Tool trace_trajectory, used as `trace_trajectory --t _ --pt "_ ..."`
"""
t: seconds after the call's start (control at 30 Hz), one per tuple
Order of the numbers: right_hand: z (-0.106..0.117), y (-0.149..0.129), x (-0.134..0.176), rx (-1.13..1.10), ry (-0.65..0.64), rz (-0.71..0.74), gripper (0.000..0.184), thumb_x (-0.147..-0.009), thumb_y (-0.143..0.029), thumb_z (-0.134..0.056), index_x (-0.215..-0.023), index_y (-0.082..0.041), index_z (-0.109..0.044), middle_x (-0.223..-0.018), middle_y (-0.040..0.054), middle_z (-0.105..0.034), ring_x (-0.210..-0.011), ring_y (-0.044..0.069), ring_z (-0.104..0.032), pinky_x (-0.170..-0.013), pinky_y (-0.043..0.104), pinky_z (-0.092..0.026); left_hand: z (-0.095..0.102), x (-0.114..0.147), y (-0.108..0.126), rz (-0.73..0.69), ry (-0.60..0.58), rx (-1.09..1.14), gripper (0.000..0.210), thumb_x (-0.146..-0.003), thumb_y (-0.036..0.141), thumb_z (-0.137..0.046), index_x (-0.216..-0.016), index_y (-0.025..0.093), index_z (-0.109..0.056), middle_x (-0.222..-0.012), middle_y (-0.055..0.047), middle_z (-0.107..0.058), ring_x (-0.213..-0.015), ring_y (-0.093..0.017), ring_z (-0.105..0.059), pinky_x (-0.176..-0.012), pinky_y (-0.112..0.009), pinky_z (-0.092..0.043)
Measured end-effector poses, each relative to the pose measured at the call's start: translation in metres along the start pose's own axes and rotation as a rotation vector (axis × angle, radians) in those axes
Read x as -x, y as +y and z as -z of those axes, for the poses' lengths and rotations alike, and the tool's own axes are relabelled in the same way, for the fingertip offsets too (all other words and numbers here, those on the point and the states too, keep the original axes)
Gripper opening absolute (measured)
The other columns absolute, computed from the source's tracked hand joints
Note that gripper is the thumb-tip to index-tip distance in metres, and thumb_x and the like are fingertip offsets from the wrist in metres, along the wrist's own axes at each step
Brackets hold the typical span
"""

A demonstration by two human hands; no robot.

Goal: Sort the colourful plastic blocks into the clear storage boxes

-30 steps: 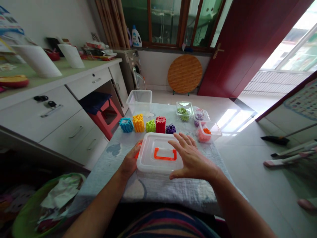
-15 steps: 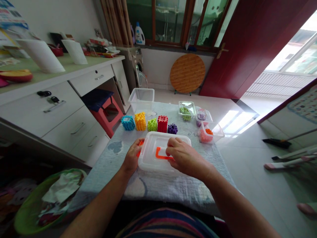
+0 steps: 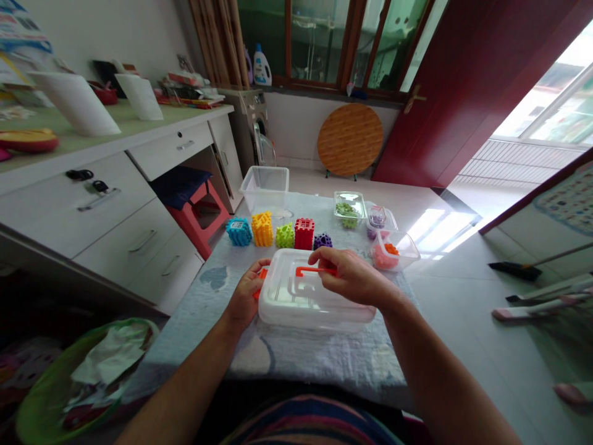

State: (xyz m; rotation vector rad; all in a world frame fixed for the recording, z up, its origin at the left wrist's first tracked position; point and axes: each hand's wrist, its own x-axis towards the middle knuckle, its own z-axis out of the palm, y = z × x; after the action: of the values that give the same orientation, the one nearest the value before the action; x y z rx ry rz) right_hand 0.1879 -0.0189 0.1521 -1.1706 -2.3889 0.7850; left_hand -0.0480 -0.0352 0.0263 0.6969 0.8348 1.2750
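A clear plastic storage box (image 3: 282, 300) with a white lid sits on the cloth-covered table in front of me. My left hand (image 3: 245, 298) grips its left side, fingers at the orange latch (image 3: 261, 284). With fingers curled, my right hand (image 3: 349, 275) holds the orange carry handle (image 3: 308, 270), which stands raised from the lid. Just behind the box is a row of interlocking-block cubes: blue (image 3: 239, 232), yellow (image 3: 262, 228), lime green (image 3: 285, 235), red (image 3: 304, 233) and purple (image 3: 323, 241). The box's right latch is hidden by my right hand and wrist.
An open clear bin (image 3: 265, 188) stands at the table's back left. Clear tubs with green pieces (image 3: 347, 212), purple pieces (image 3: 377, 221) and orange pieces (image 3: 389, 250) sit at the right. A red stool (image 3: 197, 213) and a green basket (image 3: 37, 402) are left of the table.
My right hand has lifted the orange handle from lying flat on the lid to a raised position. My left hand stays at the box's left side.
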Motion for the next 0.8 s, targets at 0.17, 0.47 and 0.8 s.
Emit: trace_trajectory --t 0.17,0.47,0.8 --pt "0.014 0.012 0.02 -0.109 0.209 0.072 0.026 -0.093 -0.025 -0.048 -0.108 -0.021 -0.069 -0.097 0.004 -0.067 -0.089 0.015 -0.06 -0.08 0.03 -0.048 0.005 0.002 0.004 0.004 0.041 -0.012 0.049 -0.058 0.015 -0.065 -0.106 0.019 -0.06 -0.076 0.001 -0.071 -0.053 -0.013 -0.061 -0.051 -0.022 -0.046" --pt "0.039 0.065 0.125 -0.179 0.544 -0.324 0.027 -0.092 -0.041 -0.057 -0.108 -0.025 -0.073 -0.103 0.0045 -0.074 -0.089 0.021 -0.067 -0.077 0.035 -0.057 0.009 0.001 0.01 -0.085 0.222 -0.141 0.034 -0.069 0.036 -0.071 -0.097 0.018 -0.067 -0.079 0.0 -0.07 -0.064 -0.015 -0.061 -0.058 -0.024 -0.046" --pt "0.007 0.109 0.16 0.203 0.424 -0.334 0.025 -0.089 -0.024 -0.047 -0.094 -0.023 -0.072 -0.103 0.0087 -0.072 -0.097 0.024 -0.065 -0.089 0.04 -0.051 0.004 0.001 0.036 -0.268 0.008 -0.336 0.047 -0.078 0.042 -0.073 -0.118 0.019 -0.071 -0.134 -0.011 -0.064 -0.125 -0.03 -0.056 -0.102 -0.034 -0.044"
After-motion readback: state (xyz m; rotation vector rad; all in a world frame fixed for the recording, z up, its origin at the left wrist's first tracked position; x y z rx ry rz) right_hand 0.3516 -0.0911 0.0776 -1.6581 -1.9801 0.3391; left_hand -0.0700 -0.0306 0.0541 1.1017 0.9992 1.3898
